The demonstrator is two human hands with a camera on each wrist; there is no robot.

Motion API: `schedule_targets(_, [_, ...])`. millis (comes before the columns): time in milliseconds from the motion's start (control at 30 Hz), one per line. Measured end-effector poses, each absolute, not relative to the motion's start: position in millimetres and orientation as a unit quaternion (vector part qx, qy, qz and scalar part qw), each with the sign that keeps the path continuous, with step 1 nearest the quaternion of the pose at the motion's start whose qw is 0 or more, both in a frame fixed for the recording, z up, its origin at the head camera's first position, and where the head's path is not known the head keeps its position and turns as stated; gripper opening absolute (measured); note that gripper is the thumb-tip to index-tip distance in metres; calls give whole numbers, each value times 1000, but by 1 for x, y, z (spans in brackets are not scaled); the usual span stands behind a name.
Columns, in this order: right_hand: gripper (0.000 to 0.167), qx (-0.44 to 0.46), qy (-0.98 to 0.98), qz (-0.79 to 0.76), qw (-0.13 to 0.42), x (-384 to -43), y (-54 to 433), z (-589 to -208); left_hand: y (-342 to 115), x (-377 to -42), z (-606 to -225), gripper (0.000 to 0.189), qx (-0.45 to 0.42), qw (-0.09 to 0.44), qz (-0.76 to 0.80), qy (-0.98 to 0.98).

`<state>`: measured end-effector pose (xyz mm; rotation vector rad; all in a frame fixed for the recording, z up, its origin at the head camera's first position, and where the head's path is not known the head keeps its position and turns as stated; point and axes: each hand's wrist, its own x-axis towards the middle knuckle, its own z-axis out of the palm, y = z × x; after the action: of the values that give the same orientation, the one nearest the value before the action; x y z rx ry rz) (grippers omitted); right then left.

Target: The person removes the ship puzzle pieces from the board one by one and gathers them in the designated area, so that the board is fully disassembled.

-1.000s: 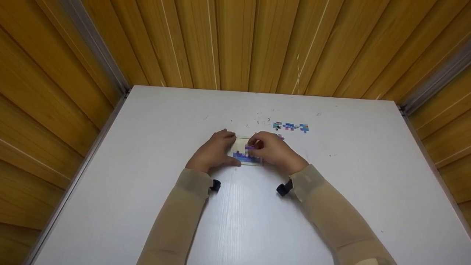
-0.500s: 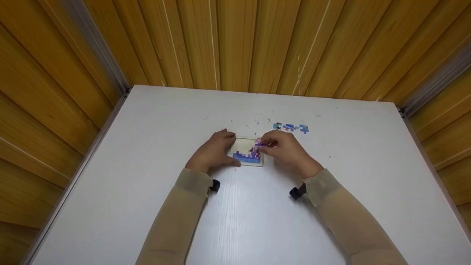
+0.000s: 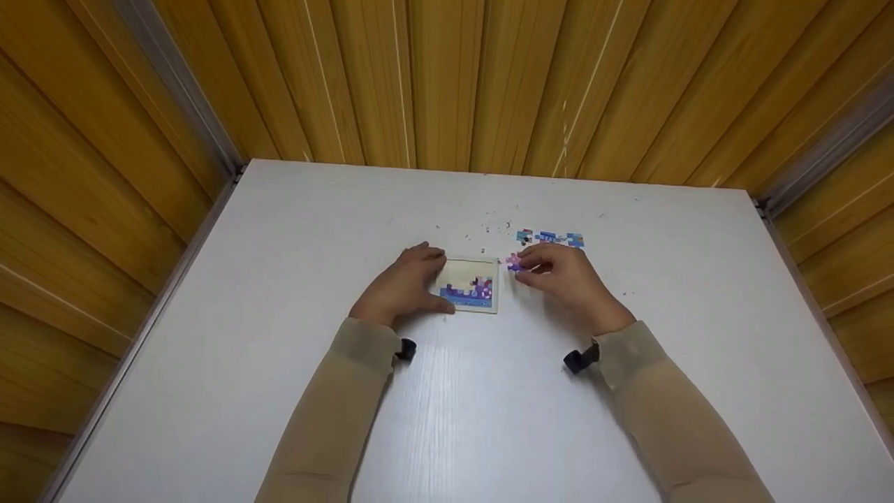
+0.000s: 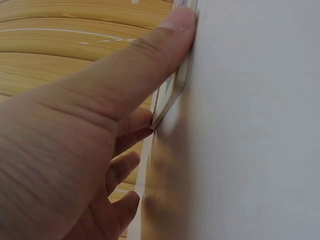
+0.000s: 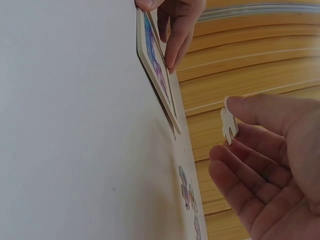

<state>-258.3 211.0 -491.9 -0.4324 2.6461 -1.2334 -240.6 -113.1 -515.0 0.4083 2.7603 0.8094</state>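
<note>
A small square jigsaw tray (image 3: 496, 290) lies on the white table, with blue and purple pieces (image 3: 466, 297) along its near side and bare pale board beyond. My left hand (image 3: 404, 286) grips the tray's left side, thumb at the near corner and fingers at the far one; the left wrist view has the thumb (image 4: 150, 60) on the tray's edge. Just right of the tray, my right hand (image 3: 566, 279) pinches a pink and purple jigsaw piece (image 3: 514, 261). Its pale back (image 5: 229, 125) shows in the right wrist view, held up off the table by thumb and fingers.
Beyond the right hand lie several loose jigsaw pieces in a row, among them a teal one (image 3: 524, 236) and a blue one (image 3: 575, 239). Dark specks (image 3: 488, 228) dot the white table (image 3: 335, 216). Yellow wood-look panels (image 3: 447, 84) rise behind its far edge.
My right hand has drawn back to the right from over the tray, carrying the pink and purple jigsaw piece past the tray's right rim. My left hand has stayed on the tray.
</note>
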Motion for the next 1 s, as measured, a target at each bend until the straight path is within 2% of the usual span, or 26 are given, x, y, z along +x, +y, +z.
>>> schedule_targets(467, [25,-83,906,-402,100,-276,242,-508,-111,-240,-513,106,128,125,276,944])
schedule_targets(1000, [30,-82,926,-363,57,-283,255,-516,-114,-242,-514,107,146,124,269,944])
